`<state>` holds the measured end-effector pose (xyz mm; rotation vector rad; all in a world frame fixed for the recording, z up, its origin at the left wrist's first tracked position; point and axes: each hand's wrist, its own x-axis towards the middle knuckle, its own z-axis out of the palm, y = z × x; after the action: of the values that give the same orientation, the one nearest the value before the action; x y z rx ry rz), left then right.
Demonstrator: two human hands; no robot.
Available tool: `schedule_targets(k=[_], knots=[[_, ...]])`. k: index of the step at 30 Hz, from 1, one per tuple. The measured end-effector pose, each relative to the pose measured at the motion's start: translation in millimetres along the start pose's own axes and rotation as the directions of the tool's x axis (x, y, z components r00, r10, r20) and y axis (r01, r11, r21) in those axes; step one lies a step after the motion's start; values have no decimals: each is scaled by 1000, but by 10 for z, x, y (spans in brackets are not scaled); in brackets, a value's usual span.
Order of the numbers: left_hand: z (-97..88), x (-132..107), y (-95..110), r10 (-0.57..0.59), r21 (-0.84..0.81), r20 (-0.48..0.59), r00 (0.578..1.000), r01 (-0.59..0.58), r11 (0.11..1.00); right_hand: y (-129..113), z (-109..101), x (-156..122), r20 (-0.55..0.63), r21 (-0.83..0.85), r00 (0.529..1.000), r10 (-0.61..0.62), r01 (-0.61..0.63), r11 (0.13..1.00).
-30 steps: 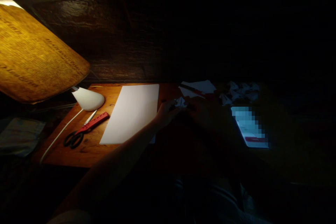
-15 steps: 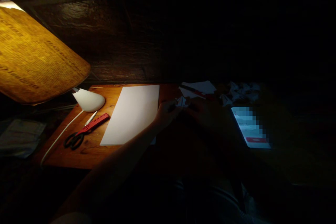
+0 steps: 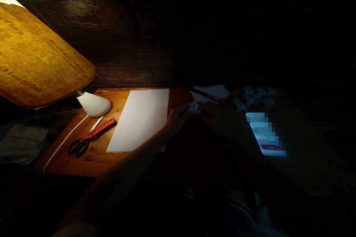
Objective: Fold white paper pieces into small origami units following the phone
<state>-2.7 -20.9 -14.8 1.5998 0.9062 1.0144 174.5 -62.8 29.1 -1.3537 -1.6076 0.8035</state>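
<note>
A small piece of folded white paper [image 3: 194,106] is held up between my two hands over the dark middle of the table. The fingers of my left hand [image 3: 178,117] close on its left side. My right hand [image 3: 210,115] is at its right side, fingers bent in against it, though deep shadow hides much of them. Just beyond the hands lie white paper pieces [image 3: 218,92] with a dark and red slim tool [image 3: 205,94] across them. Left of my left hand, a stack of blank white paper [image 3: 141,118] rests under the lamplight.
A lamp with a printed yellow shade [image 3: 41,55] and white base [image 3: 94,105] stands left on the wooden table [image 3: 91,166]. Near it lie black-handled scissors [image 3: 79,147] in a red sheath [image 3: 100,129]. Several folded paper pieces [image 3: 258,96] sit behind a lit phone [image 3: 265,137].
The folded paper shows a slightly different angle, with a point now facing up between my fingers. Both hands stay in nearly the same place.
</note>
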Motion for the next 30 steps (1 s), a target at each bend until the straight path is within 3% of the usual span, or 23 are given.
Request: schedule_targets(k=[9, 15, 22, 25, 27, 30], knots=[[-11, 17, 6, 23, 41, 41, 999, -25, 999, 63, -35, -2, 52, -4, 998, -24, 25, 1000], [-27, 6, 6, 41, 110, 88, 995, -50, 993, 197, 55, 29, 4, 23, 1000, -2, 2, 1000], [7, 6, -33, 20, 9, 21, 1000, -20, 1000, 34, -57, 20, 46, 114, 996, 81, -86, 990], [-5, -14, -27, 152, 33, -78, 985, -150, 988, 38, -112, 56, 108, 249, 980, 170, -192, 949], [-26, -31, -6, 314, 168, -108, 943, -294, 941, 96, -128, 91, 207, 354, 961, 186, -251, 901], [-51, -49, 38, 460, 383, -17, 888, -419, 823, 194, -139, 128, 345, 428, 928, 143, -291, 855]])
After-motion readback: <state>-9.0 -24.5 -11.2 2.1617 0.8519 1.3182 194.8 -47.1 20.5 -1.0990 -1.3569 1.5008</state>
